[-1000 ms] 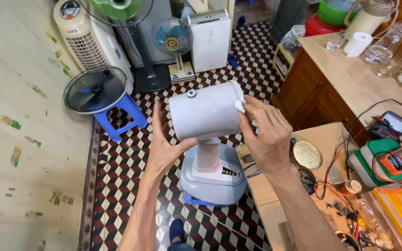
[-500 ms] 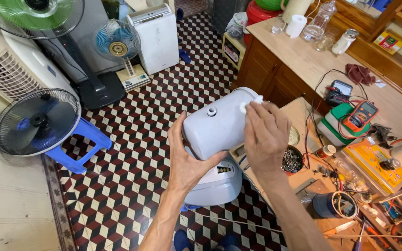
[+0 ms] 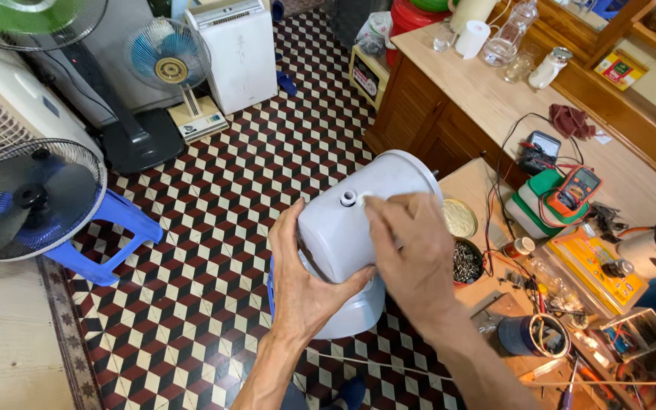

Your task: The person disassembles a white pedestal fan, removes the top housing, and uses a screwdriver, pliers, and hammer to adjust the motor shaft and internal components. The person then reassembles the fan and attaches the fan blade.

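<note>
A white plastic fan motor housing (image 3: 358, 209), drum-shaped, sits on its white base (image 3: 354, 311) over the patterned tile floor. My left hand (image 3: 305, 285) cups the housing's rear lower end. My right hand (image 3: 411, 250) lies over its top right side, fingertips next to a small round knob hole (image 3: 348, 198). Both hands hold the housing tilted.
A black fan head rests on a blue stool (image 3: 115, 231) at left. More fans (image 3: 168, 64) and a white appliance (image 3: 233, 49) stand behind. A low wooden table (image 3: 487, 304) at right bears a bowl of screws (image 3: 466, 262), a multimeter (image 3: 578, 186), wires and tools. A wooden counter (image 3: 495, 99) is beyond.
My view has swung right and down. The housing has tilted further over, and my right hand has slid from its front rim onto its top.
</note>
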